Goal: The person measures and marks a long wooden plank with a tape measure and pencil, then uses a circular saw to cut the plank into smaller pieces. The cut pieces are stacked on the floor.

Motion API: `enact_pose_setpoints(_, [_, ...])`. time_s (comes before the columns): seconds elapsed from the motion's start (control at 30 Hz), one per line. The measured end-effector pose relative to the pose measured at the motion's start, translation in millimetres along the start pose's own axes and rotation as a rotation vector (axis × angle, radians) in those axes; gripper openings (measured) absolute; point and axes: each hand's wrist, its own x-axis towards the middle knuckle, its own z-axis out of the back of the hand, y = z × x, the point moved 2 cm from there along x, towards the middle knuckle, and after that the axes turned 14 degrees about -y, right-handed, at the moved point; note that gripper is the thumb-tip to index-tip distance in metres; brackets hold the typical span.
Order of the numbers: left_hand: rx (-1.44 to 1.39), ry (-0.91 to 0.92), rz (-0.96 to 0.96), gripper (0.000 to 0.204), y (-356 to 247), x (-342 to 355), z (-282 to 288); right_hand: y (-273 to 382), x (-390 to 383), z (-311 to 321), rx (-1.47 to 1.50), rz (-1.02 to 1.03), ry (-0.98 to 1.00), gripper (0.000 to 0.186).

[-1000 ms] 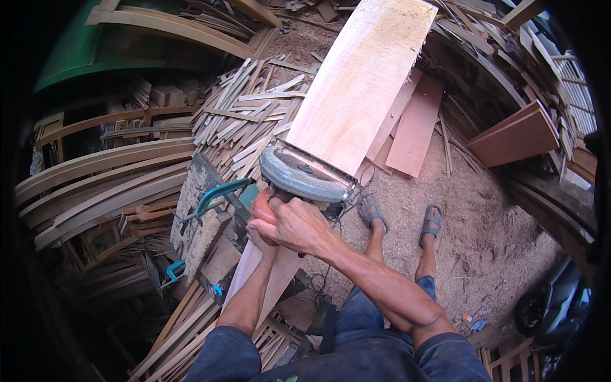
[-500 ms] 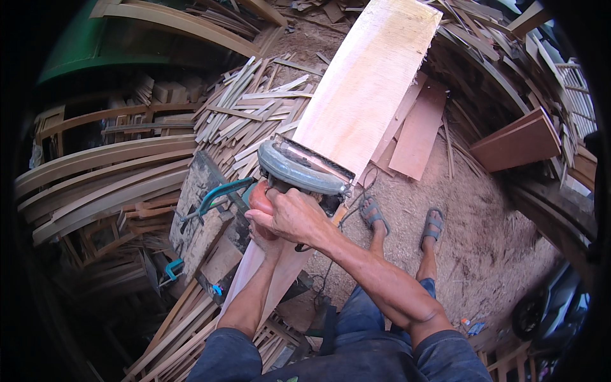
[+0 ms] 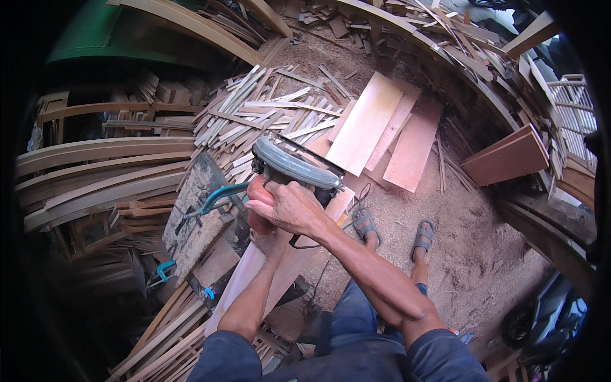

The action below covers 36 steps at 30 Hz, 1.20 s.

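Note:
A circular saw (image 3: 294, 167) with a curved grey guard and an orange body rests over the end of a pale pinkish board (image 3: 287, 267). My right hand (image 3: 293, 207) is closed round its handle, the thumb lying to the left. Lower down, my left hand (image 3: 267, 240) also grips the saw at the orange body, with its fingers mostly hidden behind my right hand. A wide pale board piece (image 3: 368, 124) lies on other boards on the floor beyond the saw.
A teal clamp (image 3: 219, 196) is at the dusty work surface left of the saw. Thin offcuts (image 3: 238, 118) are heaped beyond it, and curved timbers (image 3: 108, 153) stack at left. Sawdust covers the floor by my sandalled feet. A thin dark cord (image 3: 324, 270) hangs near my legs.
The far part of the board, earlier running on beyond the saw, has come off and dropped onto the boards on the floor. The saw has shifted slightly left, both hands still on it.

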Motion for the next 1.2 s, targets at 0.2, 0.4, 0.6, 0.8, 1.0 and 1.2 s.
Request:
enact_pose_setpoints(0.2, [0.009,-0.07,0.087,0.069,-34.9,6.4,24.5,20.6,-107.3,96.7,-0.099,-0.104,-0.097,0.064])
enact_pose_setpoints(0.4, [-0.211,0.193,0.093,0.078,-49.6,46.4,28.3,47.3,-232.5,197.7,-0.35,-0.225,-0.372,0.048])
enact_pose_setpoints(0.6, [-0.295,0.367,0.113,0.077,-60.6,80.2,18.1,52.2,-343.5,245.8,-0.215,-0.484,-0.803,0.047])
enact_pose_setpoints(0.8, [-0.259,0.396,-0.061,0.082,-56.3,92.3,61.3,74.3,-407.6,248.0,0.111,-0.295,-1.023,0.063])
enact_pose_setpoints(1.0, [-0.258,0.42,-0.074,0.074,-50.8,113.2,134.3,83.1,-419.3,245.2,0.101,-0.229,-1.026,0.065])
enact_pose_setpoints(1.2, [-0.589,0.035,-0.081,0.072,0.8,154.8,325.2,68.3,-403.5,252.8,0.12,-0.221,-0.909,0.058])
